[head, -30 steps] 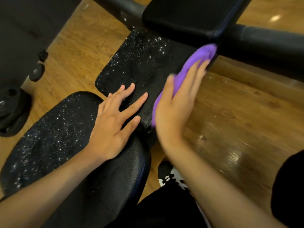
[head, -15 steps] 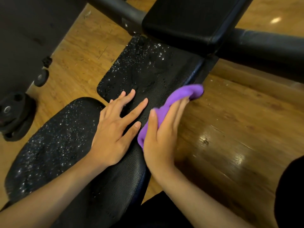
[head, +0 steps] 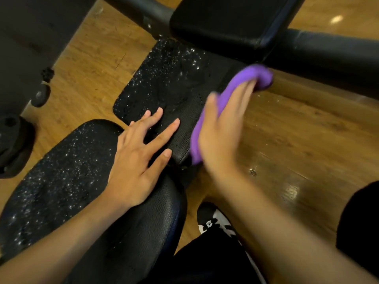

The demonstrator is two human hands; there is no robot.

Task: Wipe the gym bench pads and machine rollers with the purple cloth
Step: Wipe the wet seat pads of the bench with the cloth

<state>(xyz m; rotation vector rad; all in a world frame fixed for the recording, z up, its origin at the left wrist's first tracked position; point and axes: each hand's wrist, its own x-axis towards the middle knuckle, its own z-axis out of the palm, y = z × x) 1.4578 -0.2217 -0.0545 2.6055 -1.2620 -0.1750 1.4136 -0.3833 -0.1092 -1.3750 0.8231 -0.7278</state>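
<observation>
A narrow black bench pad (head: 168, 85) runs up the middle, speckled with water droplets on its left part. My right hand (head: 223, 132) presses the purple cloth (head: 246, 83) flat against the pad's right side edge; the cloth sticks out past my fingertips and below my palm. My left hand (head: 139, 158) lies flat with fingers spread, bridging the near end of that pad and the rounded black seat pad (head: 67, 177), which is also dotted with droplets. A dry black pad (head: 227, 21) sits above, with black rollers (head: 328, 52) on either side of it.
The wooden floor (head: 297, 144) lies to the right and around the pads. Black weight plates (head: 14, 144) and a dark machine base (head: 30, 37) stand at the left. My black-and-white shoe (head: 213, 222) is on the floor under my right forearm.
My right hand slid the cloth back toward me along the pad's right edge, then pushed it away again toward the far end. My left hand stayed planted.
</observation>
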